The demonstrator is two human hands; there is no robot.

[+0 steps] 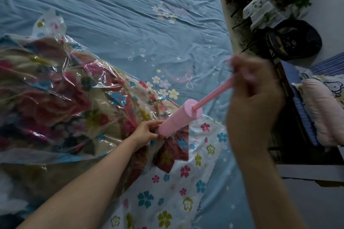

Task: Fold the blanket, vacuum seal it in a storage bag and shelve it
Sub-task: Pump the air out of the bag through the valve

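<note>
Count: one blanket (55, 98), one storage bag (186, 182), one hand pump (179, 119), two bare hands.
Blanket: thick and soft, printed with big red, pink and cream flowers – it is lying bunched inside the bag on the bed (130, 15), toward the left.
Storage bag: clear, glossy, crinkled plastic with small blue, pink and yellow-green flower prints; its flat end is spreading out toward the near edge of the bed.
Hand pump: a smooth pink plastic cylinder, tilted, its lower end sitting against the bag; a thin pink rod (212, 96) is sticking out of its top.
Left hand (147, 130): it is grasping the base of the pump where it meets the bag.
Right hand (255, 91): blurred – its fingers are clenched round the upper end of the rod.
Bed: a wrinkled blue sheet with stars and flowers is covering it.
</note>
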